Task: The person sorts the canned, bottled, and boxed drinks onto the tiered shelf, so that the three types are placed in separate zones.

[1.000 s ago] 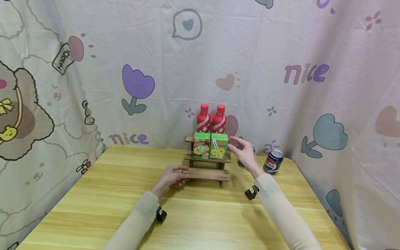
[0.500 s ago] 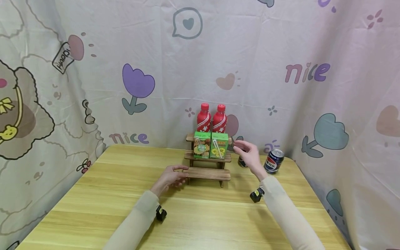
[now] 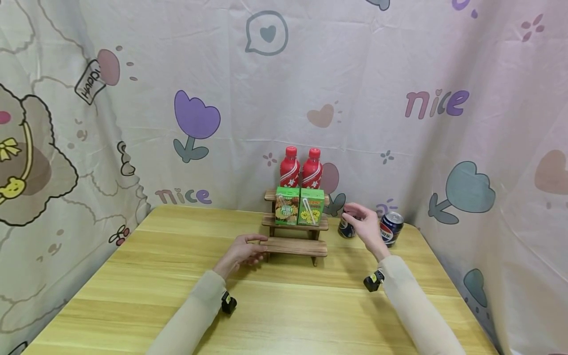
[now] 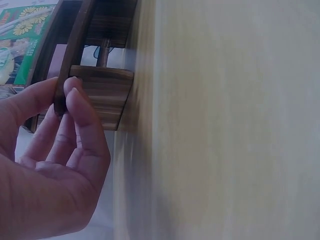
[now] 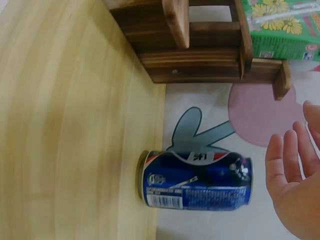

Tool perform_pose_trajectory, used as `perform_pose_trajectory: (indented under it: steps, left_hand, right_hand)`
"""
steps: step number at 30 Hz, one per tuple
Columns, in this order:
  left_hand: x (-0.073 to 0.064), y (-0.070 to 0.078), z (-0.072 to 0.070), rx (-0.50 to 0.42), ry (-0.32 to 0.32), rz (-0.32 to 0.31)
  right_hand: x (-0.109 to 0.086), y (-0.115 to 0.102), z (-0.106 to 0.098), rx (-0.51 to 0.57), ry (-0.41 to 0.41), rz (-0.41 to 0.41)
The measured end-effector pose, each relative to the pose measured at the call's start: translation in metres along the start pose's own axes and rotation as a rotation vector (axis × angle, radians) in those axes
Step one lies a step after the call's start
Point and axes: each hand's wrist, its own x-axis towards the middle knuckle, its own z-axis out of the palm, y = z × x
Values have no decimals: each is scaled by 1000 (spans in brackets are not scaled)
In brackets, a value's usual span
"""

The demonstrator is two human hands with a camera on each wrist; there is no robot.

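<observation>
A three-step wooden display stand [image 3: 295, 246] is on the table. My left hand [image 3: 241, 251] pinches the left end of its lowest board between thumb and fingers, as the left wrist view also shows. Two green drink cartons [image 3: 287, 206] stand side by side on the middle step, and two red bottles [image 3: 290, 168] rise behind them at the top step. Right of the stand, my right hand [image 3: 367, 227] holds nothing, its fingers loosely bent near the top of a blue soda can [image 5: 197, 180]. In the right wrist view a gap shows between hand and can.
A second blue soda can [image 3: 392, 229] stands farther right, partly behind my right hand. The wooden table [image 3: 284, 310] reaches back to a printed curtain [image 3: 257, 98], which also hangs along both sides.
My right hand has moved right and slightly down, away from the right-hand carton to the nearer can, uncovering part of that can. The left hand stays on the stand.
</observation>
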Motion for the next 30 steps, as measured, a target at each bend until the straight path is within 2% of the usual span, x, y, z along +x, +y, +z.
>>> perform_pose_trajectory:
  steps: [6, 12, 19, 30]
  left_hand:
    - [3, -2, 0, -6, 5, -2]
    - [4, -4, -1, 0, 7, -1]
    - [4, -7, 0, -9, 14, 3]
    - [4, -5, 1, -14, 11, -2]
  right_hand:
    - [1, 11, -6, -40, 71, 2]
    - [3, 18, -11, -91, 122, 67]
    - [7, 26, -16, -49, 143, 138]
    - [13, 41, -19, -27, 139, 165]
